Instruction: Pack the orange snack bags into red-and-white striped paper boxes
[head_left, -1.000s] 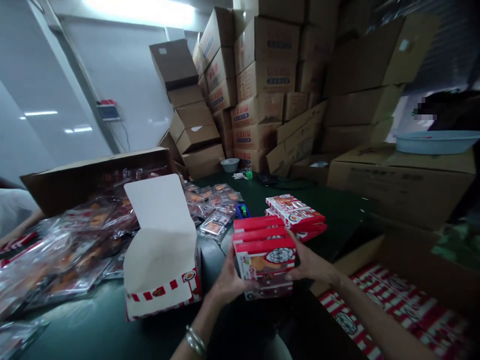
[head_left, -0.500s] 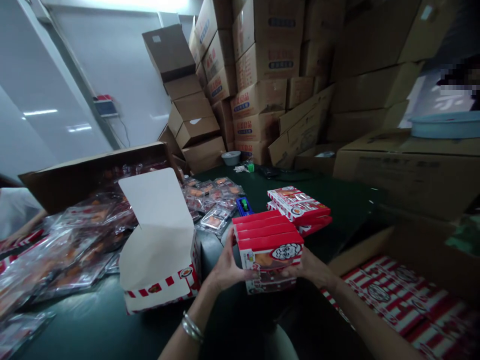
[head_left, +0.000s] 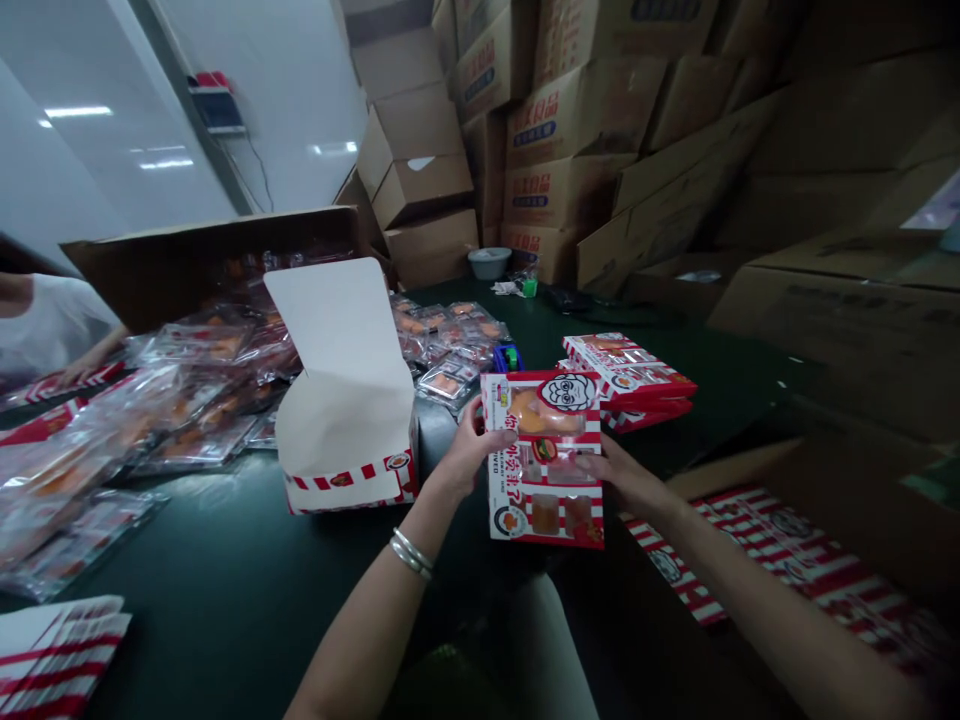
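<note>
Between my two hands are red-and-white striped snack boxes (head_left: 547,505) with clear windows, stood on end with the front one facing me. My left hand (head_left: 471,452) grips their left side, thumb over the front. On the right side my right hand (head_left: 621,472) clasps them, its fingers partly hidden. The boxes behind the front one are now hidden by it. Just beyond lies a small pile of similar boxes (head_left: 626,372). Left of my hands stands a larger striped carton (head_left: 349,420) with its white lid raised.
Clear-wrapped packs (head_left: 202,400) heap at the left, before a large cardboard box (head_left: 217,255). Flat striped cartons (head_left: 56,650) lie front left. An open carton of striped boxes (head_left: 757,540) is at right. Another person's arm (head_left: 97,350) reaches in at far left. Stacked cardboard boxes (head_left: 570,190) stand behind.
My view has tipped downward and shifted left. The held boxes have tilted, so the front face now shows instead of their red top edges. Both hands keep their hold.
</note>
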